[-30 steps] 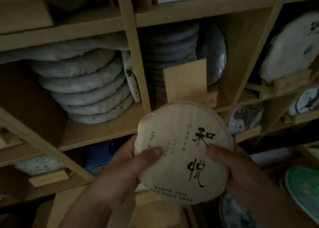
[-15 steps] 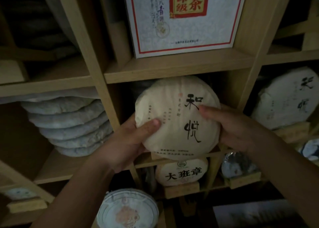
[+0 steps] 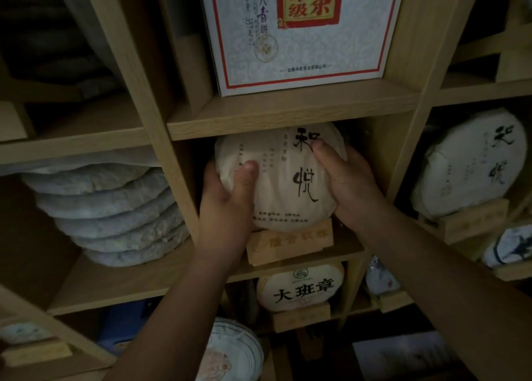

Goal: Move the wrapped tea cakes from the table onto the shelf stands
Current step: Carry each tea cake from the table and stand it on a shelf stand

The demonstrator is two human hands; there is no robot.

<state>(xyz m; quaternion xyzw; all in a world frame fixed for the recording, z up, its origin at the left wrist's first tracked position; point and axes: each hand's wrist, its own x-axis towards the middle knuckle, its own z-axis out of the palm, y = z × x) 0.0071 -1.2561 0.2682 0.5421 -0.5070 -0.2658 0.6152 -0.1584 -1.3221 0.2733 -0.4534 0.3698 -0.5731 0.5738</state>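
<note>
1. The wrapped tea cake [image 3: 285, 179] stands nearly upright in the middle shelf compartment, its lower edge at or in the wooden stand [image 3: 289, 243]; whether it is fully seated there I cannot tell.
2. The left hand [image 3: 227, 199] clasps the cake's left rim, thumb across the paper face. The right hand [image 3: 345, 184] clasps the right rim, thumb pressed near the upper brush characters.
3. Handling, as a judgement: a pressed disc like this is probably stiff and fairly dense, and its thin paper wrap can crease or tear under a hard thumb. The rim is the safest hold, with both sides supported until the stand takes the weight.
4. Its round edge could roll or tip forward if released before it leans back.
5. The shelf board [image 3: 288, 112] above sits close over the cake's top, so headroom is tight.
6. Around it: a stack of tea cakes [image 3: 106, 207] in the left compartment, a matching cake [image 3: 472, 164] on a stand to the right, a printed box [image 3: 293, 35] above, another labelled cake [image 3: 300, 287] below.
7. The light is dim; no table is in view.
</note>
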